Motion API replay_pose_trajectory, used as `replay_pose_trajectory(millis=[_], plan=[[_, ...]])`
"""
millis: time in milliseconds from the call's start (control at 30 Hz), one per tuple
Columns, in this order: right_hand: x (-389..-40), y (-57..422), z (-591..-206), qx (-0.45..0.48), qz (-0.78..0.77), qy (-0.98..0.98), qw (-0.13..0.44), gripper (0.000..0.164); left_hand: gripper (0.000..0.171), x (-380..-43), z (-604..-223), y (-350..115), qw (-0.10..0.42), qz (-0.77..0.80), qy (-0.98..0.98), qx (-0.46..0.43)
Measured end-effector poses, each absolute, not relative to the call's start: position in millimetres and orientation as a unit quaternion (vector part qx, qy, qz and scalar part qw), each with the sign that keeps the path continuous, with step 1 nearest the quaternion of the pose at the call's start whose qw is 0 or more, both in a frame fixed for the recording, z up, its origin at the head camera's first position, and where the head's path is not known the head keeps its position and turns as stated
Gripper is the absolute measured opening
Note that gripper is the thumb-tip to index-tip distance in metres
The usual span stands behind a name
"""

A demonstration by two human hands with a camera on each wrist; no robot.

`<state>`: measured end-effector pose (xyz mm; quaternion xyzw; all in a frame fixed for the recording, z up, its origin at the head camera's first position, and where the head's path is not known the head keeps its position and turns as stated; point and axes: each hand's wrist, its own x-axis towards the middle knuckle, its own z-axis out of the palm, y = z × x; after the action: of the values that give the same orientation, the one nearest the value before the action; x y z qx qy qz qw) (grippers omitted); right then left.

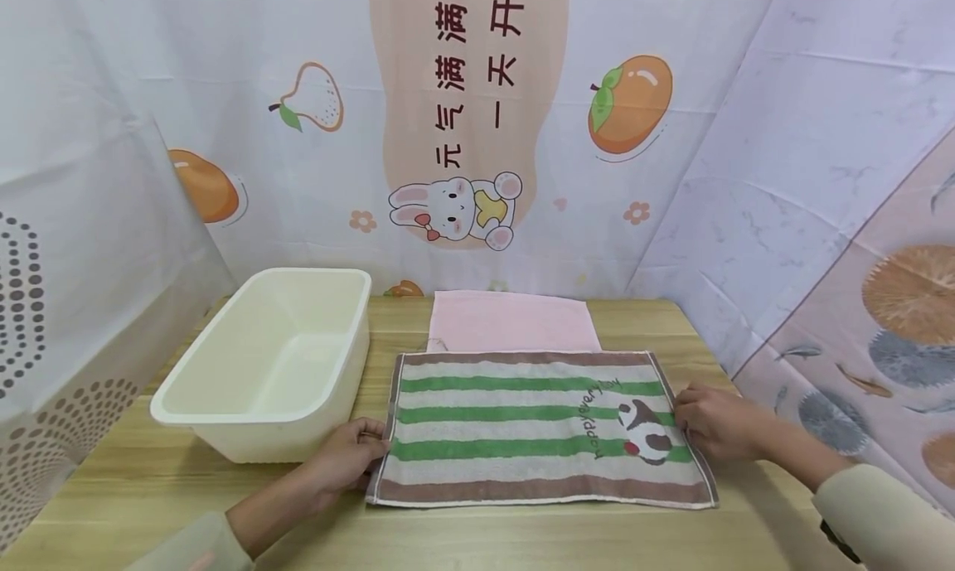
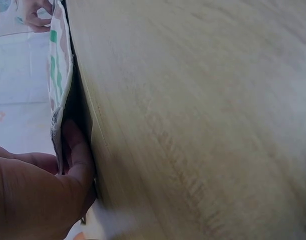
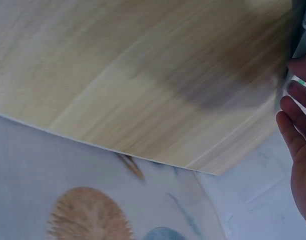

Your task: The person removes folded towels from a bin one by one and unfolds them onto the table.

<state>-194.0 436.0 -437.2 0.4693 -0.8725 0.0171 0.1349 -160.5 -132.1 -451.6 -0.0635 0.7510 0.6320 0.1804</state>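
A towel (image 1: 492, 430) with green and white stripes, brown borders and a panda figure lies spread out on the wooden table. Its left edge is pinched by my left hand (image 1: 346, 459); in the left wrist view the hand (image 2: 40, 190) has the towel edge (image 2: 60, 95) between thumb and fingers, slightly lifted off the wood. At the opposite short edge, my right hand (image 1: 716, 422) pinches the towel beside the panda. The right wrist view catches only part of that hand (image 3: 300, 130) and a sliver of towel at the frame's edge.
Left of the towel stands a cream plastic basin (image 1: 261, 418) with nothing seen inside. A pink cloth (image 1: 515, 322) lies flat behind the towel, partly covered by it. Printed curtains (image 1: 313, 173) enclose the wooden table (image 1: 567, 538) at the back and sides.
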Motion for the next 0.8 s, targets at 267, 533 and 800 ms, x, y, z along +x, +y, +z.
replay_pose_trajectory(millis=[267, 533, 800], plan=[[-189.6, 442.7, -440.9, 0.459, 0.032, -0.876, 0.146, 0.032, 0.026, -159.2, -450.8, -132.5, 0.176, 0.629, 0.754, -0.068], [-189.4, 434.4, -440.0, 0.440, 0.012, -0.887, 0.142, 0.023, 0.027, -158.3, -448.8, -130.7, 0.171, 0.619, 0.763, -0.076], [-202.2, 416.3, -427.8, 0.404, 0.021, -0.904, 0.138, 0.020, 0.029, -160.0, -442.6, -125.8, 0.149, 0.620, 0.768, -0.065]])
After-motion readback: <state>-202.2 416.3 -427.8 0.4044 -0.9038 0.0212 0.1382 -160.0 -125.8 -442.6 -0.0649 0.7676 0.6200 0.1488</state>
